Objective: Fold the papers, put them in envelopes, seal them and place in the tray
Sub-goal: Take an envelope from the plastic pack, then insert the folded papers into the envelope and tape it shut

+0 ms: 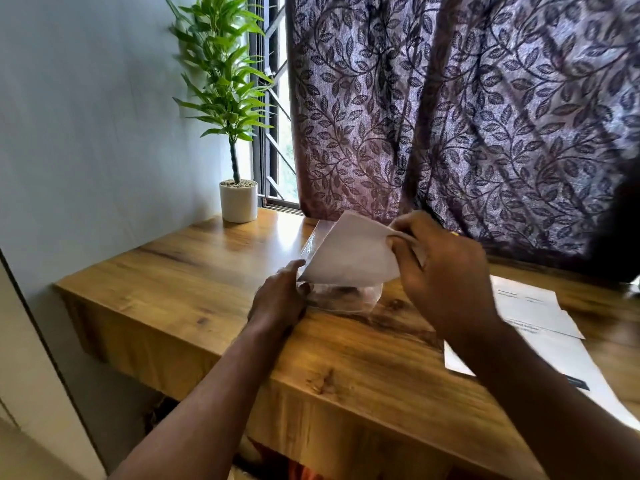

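Setting: wooden desk (214, 271) under a window, pale wall at 9 o'clock, leaf-patterned purple curtain (467, 116) filling 12 to 3 o'clock.
Potted plant (238, 199): upright in a white pot at 11 o'clock on the desk, well apart from the work, probably parked there to keep the middle free.
Left hand (282, 297): at centre, curled against the near left corner of the clear tray (343, 301), thumb touching the lower left corner of the envelope (349, 256); seemingly steadying tray and envelope together.
Clear tray, detail: transparent, on the desk just past centre; walls hard to trace through glare, contents not readable, a dark smudge inside not identifiable.
Envelope, detail: white, tilted, held above and partly in front of the tray; likely about to be dropped in, so this one is judged near its last step. Sealed or not: cannot tell, flap side not shown.
Right hand (446, 271): at 2 o'clock of centre, fingers pinched on the envelope's right edge, carrying most of its weight; fingertips blurred.
Loose papers (533, 306): flat on the desk at 4 o'clock, overlapping, waiting within reach of the right arm; print too small to read, far sheet cut by the frame edge and partly covered by the forearm.
Hidden: small yellow speck behind the right hand, unidentifiable.
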`<move>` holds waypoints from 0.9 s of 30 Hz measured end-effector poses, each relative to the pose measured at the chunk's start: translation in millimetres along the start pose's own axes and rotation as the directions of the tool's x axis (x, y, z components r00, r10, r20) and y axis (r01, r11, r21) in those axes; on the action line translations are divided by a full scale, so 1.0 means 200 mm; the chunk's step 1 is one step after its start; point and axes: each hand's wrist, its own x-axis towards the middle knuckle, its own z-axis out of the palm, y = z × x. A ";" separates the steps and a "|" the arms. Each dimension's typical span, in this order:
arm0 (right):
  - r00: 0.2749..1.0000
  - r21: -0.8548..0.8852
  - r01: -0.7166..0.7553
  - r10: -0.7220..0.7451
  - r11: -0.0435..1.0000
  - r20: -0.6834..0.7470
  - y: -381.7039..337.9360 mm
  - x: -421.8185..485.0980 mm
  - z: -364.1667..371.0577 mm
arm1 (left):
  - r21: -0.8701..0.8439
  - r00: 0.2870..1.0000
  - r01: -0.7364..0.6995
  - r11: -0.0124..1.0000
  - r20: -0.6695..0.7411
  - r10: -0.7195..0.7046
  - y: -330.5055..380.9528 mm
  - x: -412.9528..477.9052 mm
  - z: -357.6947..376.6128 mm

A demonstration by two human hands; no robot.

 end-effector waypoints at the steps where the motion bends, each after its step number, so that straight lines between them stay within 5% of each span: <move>1: 1.000 0.018 -0.008 0.009 1.000 -0.021 0.02 0.01 -0.03 | 0.016 1.000 -0.017 1.000 -0.006 0.017 0.00 0.00 0.01; 8: 0.984 0.128 -0.096 0.113 0.987 -0.138 0.20 0.08 -0.26 | -0.042 0.970 -0.203 0.978 -0.145 0.195 0.08 -0.04 -0.03; 15: 0.909 -0.074 -0.088 0.049 0.993 -0.414 0.41 0.05 -0.56 | -0.502 0.978 -0.146 0.852 -0.203 0.049 0.54 -0.12 0.00; 18: 0.890 -0.144 -0.063 -0.010 0.988 -0.456 0.46 0.01 -0.68 | -0.768 0.997 0.073 0.637 0.052 -0.051 0.81 -0.15 0.01; 21: 0.902 -0.295 0.065 -0.183 0.953 -0.391 0.47 -0.07 -0.75 | -0.790 0.892 0.423 0.444 0.449 -0.050 1.00 -0.16 0.04; 24: 0.917 -0.348 0.262 -0.345 0.900 -0.202 0.49 -0.23 -0.77 | -0.729 0.760 0.588 0.350 0.646 0.070 1.12 -0.14 0.11; 27: 0.885 -0.366 0.404 -0.459 0.838 -0.075 0.51 -0.38 -0.75 | -0.705 0.750 0.583 0.405 0.658 0.066 1.19 -0.14 0.18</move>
